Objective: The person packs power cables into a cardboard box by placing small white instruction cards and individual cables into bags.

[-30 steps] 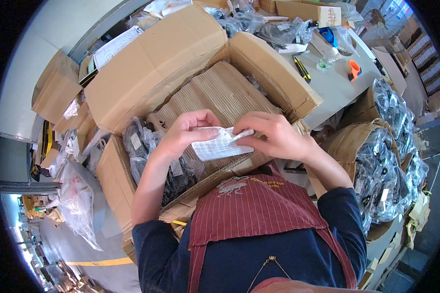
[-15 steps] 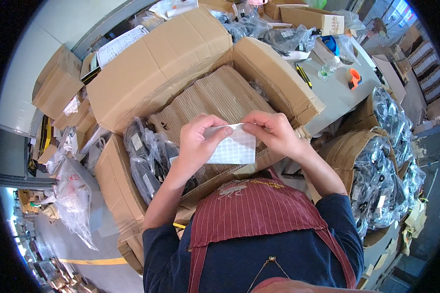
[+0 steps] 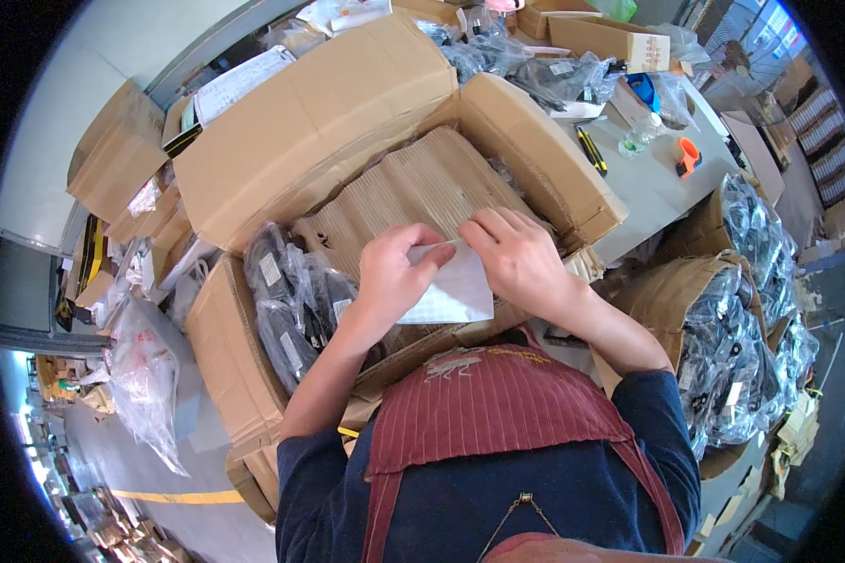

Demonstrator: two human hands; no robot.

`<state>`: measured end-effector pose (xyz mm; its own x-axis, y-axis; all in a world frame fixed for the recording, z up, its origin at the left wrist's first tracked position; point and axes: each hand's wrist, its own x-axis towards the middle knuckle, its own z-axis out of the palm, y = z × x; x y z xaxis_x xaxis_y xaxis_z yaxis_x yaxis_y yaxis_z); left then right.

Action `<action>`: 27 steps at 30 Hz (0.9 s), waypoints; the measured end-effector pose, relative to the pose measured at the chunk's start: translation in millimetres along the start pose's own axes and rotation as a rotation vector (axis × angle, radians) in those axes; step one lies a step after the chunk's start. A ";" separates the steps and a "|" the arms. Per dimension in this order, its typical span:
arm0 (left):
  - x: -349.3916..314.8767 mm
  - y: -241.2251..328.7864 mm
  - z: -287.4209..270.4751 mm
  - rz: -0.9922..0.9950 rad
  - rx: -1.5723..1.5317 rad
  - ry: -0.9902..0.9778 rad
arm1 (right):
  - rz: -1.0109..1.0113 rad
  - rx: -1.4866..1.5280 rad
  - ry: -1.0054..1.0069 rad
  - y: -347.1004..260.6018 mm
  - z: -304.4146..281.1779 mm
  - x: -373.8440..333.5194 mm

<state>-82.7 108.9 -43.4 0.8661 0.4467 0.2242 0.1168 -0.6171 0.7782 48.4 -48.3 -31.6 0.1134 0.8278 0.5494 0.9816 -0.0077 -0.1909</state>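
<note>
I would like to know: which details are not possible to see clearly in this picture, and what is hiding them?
Head view: the thumb of the right hand, hidden by the hand itself, so its exact grip is unclear.
Head view: the faint pattern on the white sheet, too small to make out.
Head view: anything beneath the corrugated cardboard, which covers it.
Head view: part of the bagged dark items, behind the left forearm.
</note>
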 end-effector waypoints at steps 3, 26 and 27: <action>2.2 -2.8 -1.5 -0.113 -0.139 -0.062 | -0.016 -0.012 -0.013 -1.2 6.1 -2.7; 2.1 -25.1 13.4 -0.273 -0.420 -0.164 | 0.035 0.102 -0.027 3.4 22.3 -15.6; 2.6 -24.5 13.4 -0.300 -0.438 -0.165 | 0.038 0.102 -0.026 2.5 22.4 -16.0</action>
<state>-76.8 116.5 -69.8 0.8945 0.4327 -0.1125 0.1879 -0.1354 0.9728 45.6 -49.0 -59.1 0.1446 0.8422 0.5194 0.9559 0.0168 -0.2933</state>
